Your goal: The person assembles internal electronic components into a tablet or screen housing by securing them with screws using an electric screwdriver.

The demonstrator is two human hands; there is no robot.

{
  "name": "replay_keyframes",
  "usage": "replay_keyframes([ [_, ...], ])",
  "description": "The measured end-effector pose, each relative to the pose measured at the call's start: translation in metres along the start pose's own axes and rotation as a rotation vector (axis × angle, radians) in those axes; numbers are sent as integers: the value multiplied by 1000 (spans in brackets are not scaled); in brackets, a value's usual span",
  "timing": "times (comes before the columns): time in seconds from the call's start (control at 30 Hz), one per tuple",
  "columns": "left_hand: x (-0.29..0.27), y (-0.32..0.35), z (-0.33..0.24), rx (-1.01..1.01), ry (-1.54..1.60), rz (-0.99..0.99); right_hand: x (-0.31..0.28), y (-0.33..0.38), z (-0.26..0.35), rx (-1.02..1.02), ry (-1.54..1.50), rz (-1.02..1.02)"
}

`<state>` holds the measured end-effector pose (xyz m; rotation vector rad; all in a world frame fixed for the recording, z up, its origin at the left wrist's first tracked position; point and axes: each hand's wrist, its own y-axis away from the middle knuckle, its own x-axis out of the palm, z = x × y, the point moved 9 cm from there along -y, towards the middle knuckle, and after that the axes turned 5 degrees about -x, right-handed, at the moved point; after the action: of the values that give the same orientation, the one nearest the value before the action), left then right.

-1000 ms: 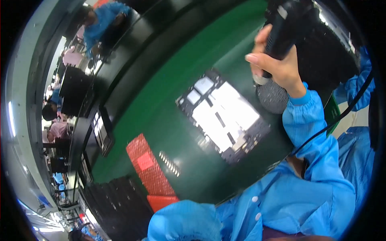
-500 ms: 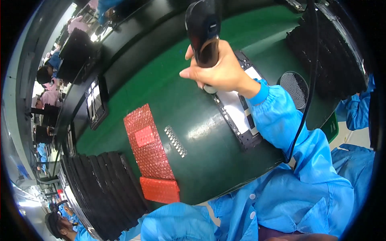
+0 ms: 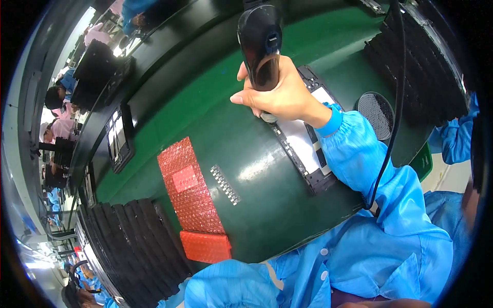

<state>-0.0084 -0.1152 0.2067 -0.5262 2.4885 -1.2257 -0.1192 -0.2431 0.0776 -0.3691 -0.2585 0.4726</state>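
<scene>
From the head view, your right hand [image 3: 280, 95] is up over the green table [image 3: 205, 110], fingers [image 3: 246, 98] wrapped tight round the grip of a black handheld power tool [image 3: 261, 43], thumb out to the left. The tool's lower tip sits just over the top left edge of the open device panel [image 3: 305, 141], a dark frame with a white sheet inside, lying on the table under your wrist. A black cable [image 3: 393, 108] drops down past your blue sleeve. Just right of the panel there's a round black mesh disc [image 3: 376, 112]. Left of it, a small strip of tiny parts [image 3: 225, 184], then red bubble-wrap sheets [image 3: 191, 192], then black trays stacked [image 3: 136, 249] by the near edge. Your left hand is out of sight; only blue sleeve shows at the bottom, so I can't tell its fingers.
</scene>
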Motion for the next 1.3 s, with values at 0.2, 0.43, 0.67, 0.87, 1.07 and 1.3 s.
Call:
replay_keyframes([
  [0.2, 0, 4, 13, -13, -69, -30, 5, -7, 7, -77, -23, 4],
  [0.43, 29, 89, 80, -317, -295, 190, -7, -14, 19, -140, -73, -18],
  [0.67, 59, 134, 128, -492, -238, 224, 3, -4, 20, -52, -150, 39],
  [0.87, 66, 137, 137, -522, -148, 168, -1, -4, 28, -196, -17, 31],
  [1.07, 63, 140, 143, -527, -149, 78, 4, -5, 25, -160, 23, 34],
  [1.3, 72, 145, 141, -453, -266, 202, 2, -9, 11, -152, 83, 26],
])
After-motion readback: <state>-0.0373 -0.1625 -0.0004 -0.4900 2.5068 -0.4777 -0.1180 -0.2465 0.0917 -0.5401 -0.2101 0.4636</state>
